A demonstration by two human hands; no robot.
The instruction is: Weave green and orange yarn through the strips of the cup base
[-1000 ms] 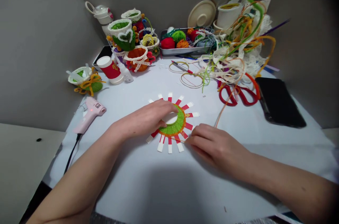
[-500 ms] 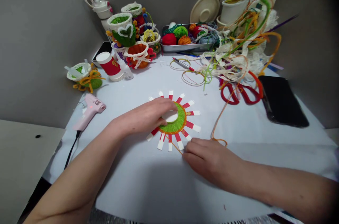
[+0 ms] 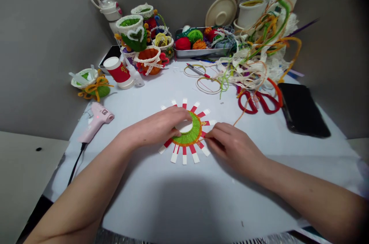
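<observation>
A cut-open paper cup (image 3: 189, 135) lies on the white table, its red and white strips spread out like rays. Green yarn rings its round white base, with an orange yarn band (image 3: 184, 145) outside the green. My left hand (image 3: 164, 124) grips the cup's middle from the left, fingers over the base. At the right edge of the strips, my right hand (image 3: 227, 140) pinches the orange yarn (image 3: 240, 116), which trails up towards red scissors (image 3: 260, 102).
A pink glue gun (image 3: 96, 121) lies at the left. Yarn-covered cups (image 3: 132, 34), a stacked red cup (image 3: 117, 71) and a tray of yarn balls (image 3: 204, 52) stand behind. Lace and yarn (image 3: 253, 63) are heaped back right, near a black phone (image 3: 304, 109).
My right hand has moved up and slightly right, from below the strips to their right side, carrying the orange yarn. My left hand stays on the cup.
</observation>
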